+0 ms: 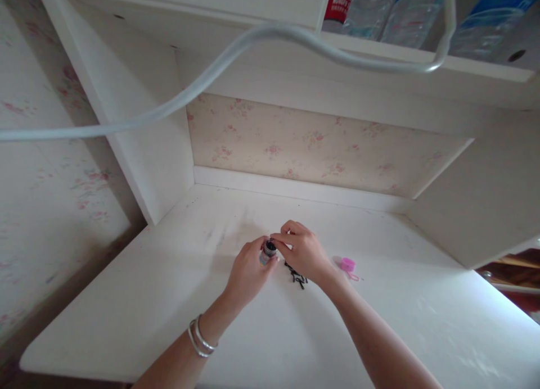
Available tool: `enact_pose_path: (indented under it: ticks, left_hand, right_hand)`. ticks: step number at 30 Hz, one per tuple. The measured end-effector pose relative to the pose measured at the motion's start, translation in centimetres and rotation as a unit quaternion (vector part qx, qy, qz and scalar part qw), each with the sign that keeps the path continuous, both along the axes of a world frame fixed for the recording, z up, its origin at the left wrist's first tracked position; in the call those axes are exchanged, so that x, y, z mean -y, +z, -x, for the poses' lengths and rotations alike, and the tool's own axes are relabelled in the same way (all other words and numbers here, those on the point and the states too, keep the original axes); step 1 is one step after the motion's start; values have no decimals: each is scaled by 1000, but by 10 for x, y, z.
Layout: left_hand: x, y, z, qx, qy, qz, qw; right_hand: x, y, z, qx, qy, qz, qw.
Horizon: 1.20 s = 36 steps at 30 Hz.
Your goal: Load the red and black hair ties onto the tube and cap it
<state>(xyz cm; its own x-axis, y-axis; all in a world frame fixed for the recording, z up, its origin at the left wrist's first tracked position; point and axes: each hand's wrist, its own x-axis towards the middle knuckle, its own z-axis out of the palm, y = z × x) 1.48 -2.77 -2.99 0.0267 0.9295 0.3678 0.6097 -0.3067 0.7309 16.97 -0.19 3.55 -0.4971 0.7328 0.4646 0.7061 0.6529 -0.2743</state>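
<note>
My left hand (250, 268) is closed around a small clear bottle (264, 258) with a bluish label, its open mouth facing up and dark contents showing inside. At that mouth the fingertips of my right hand (300, 253) are pinched together; whatever they hold is too small to make out. Below my right hand, a loose pile of small black looped pieces (297, 277) lies on the table, partly hidden by the hand. A pink cap (347, 264) with a thin pink loop rests to the right of my right wrist.
The white desk (169, 316) has shelf walls on both sides and a floral-papered wall (295, 144) behind. A pale cable (202, 77) hangs across the upper view. Plastic bottles (415, 18) stand on the shelf at upper right.
</note>
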Motion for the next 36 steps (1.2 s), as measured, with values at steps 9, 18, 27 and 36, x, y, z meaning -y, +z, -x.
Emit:
enact_pose_path:
  ticks: [9, 18, 27, 36]
  left_hand:
    - [4, 6, 1, 19, -8, -26, 999]
    - [3, 4, -1, 10, -12, -34, 999]
    - [1, 1, 0, 4, -7, -8, 1000]
    - [4, 8, -1, 42, -20, -52, 998]
  right_hand:
    - [12, 12, -5, 72, 50, 64, 994]
    - [22, 13, -1, 177, 4, 46, 983]
    - [23, 9, 6, 172, -21, 59, 983]
    - [28, 4, -1, 102, -55, 45, 992]
